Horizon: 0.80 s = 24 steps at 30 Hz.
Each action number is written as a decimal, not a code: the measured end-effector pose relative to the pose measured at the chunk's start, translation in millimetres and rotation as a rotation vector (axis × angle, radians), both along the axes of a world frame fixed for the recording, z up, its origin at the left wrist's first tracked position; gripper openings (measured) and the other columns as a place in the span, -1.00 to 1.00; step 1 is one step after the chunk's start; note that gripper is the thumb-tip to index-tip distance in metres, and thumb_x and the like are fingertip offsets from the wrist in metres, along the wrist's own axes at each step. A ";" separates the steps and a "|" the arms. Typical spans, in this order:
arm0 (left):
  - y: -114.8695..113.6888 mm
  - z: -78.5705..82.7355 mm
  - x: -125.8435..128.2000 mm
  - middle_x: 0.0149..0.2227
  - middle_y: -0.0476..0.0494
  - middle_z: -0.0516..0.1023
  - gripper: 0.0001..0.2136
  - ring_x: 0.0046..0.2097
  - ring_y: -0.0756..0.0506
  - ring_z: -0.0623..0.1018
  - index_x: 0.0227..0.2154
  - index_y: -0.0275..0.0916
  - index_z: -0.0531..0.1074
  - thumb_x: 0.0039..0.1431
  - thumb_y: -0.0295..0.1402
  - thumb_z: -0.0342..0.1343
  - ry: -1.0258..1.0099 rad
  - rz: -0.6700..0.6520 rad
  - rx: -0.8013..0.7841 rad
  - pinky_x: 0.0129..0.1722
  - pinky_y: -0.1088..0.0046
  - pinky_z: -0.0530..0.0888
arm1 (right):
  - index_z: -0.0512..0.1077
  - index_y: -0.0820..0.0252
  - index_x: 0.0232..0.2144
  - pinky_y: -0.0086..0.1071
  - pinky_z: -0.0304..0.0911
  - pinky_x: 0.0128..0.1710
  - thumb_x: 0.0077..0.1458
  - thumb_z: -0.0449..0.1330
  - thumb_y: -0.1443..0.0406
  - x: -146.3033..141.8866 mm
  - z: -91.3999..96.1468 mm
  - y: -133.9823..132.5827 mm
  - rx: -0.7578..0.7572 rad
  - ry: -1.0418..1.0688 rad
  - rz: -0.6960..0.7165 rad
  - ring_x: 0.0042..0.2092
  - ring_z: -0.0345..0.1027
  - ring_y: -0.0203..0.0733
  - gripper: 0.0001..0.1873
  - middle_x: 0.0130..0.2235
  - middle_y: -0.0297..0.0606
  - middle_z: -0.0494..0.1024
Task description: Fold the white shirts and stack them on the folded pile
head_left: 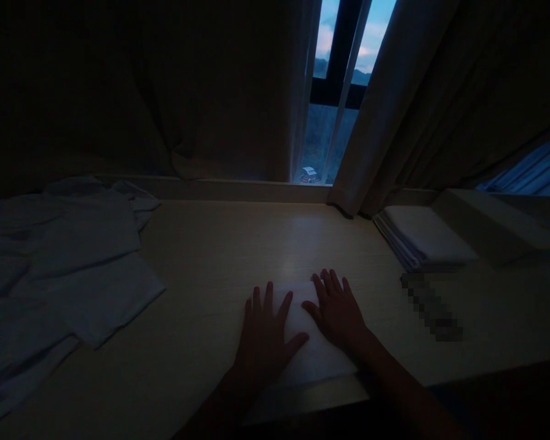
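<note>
A folded white cloth (318, 354) lies flat near the front edge of the pale tabletop (201, 263). On its left part rests my left hand (268, 336), palm down with the fingers spread. My right hand (338, 305) lies flat across its upper right side, fingers stretched out and thumb pointing left. Neither hand grasps anything. The dim light hides the fine detail of the cloth, and my hands cover part of it.
Several loose white cloths (87, 269) overlap in a heap on the left. At the back right stands a neat stack of folded cloths (426, 235) beside a box-like object (499, 223). A pixelated dark object (433, 308) lies in front. Dark curtains (394, 110) flank a window (334, 122).
</note>
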<state>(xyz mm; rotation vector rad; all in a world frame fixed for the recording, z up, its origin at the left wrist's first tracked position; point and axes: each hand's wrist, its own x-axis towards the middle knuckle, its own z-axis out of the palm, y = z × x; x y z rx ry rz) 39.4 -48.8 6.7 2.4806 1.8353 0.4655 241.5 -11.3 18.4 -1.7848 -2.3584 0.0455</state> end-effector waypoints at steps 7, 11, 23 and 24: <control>0.4 -0.6 -0.1 0.40 -0.23 -0.15 -0.20 0.37 -0.45 -0.14 0.31 0.01 -0.01 0.04 0.21 -0.05 -0.002 0.001 0.011 0.23 -0.18 0.02 | 0.02 0.18 0.32 0.13 -0.36 0.28 0.23 -0.16 -0.15 0.1 -0.1 0.2 0.000 0.005 -0.001 0.37 -0.34 0.14 -0.21 0.35 -0.05 -0.01; 0.0 0.9 1.1 0.39 -0.25 -0.14 -0.22 0.37 -0.45 -0.13 0.30 0.00 0.01 0.06 0.20 -0.07 0.006 0.006 0.015 0.23 -0.18 0.03 | 0.02 0.20 0.32 0.13 -0.38 0.28 0.24 -0.18 -0.14 -1.1 0.9 -0.6 0.005 0.001 0.002 0.37 -0.34 0.14 -0.22 0.35 -0.05 -0.01; -1.6 -2.3 2.8 0.38 -0.33 -0.11 -0.14 0.37 -0.40 -0.14 0.31 -0.22 -0.02 0.06 0.22 -0.11 0.008 0.034 0.027 0.27 -0.11 -0.04 | 0.04 0.23 0.31 0.14 -0.38 0.28 0.23 -0.18 -0.14 -2.4 0.0 -0.4 -0.004 -0.002 -0.001 0.37 -0.33 0.16 -0.21 0.34 -0.01 0.01; -1.7 -3.6 2.6 0.38 -0.35 -0.11 -0.13 0.38 -0.39 -0.14 0.32 -0.24 -0.04 0.06 0.22 -0.12 0.009 0.033 0.033 0.28 -0.10 -0.04 | 0.03 0.22 0.31 0.13 -0.38 0.28 0.23 -0.18 -0.14 -2.5 0.0 -0.4 -0.002 0.000 -0.001 0.37 -0.32 0.16 -0.21 0.34 -0.01 0.01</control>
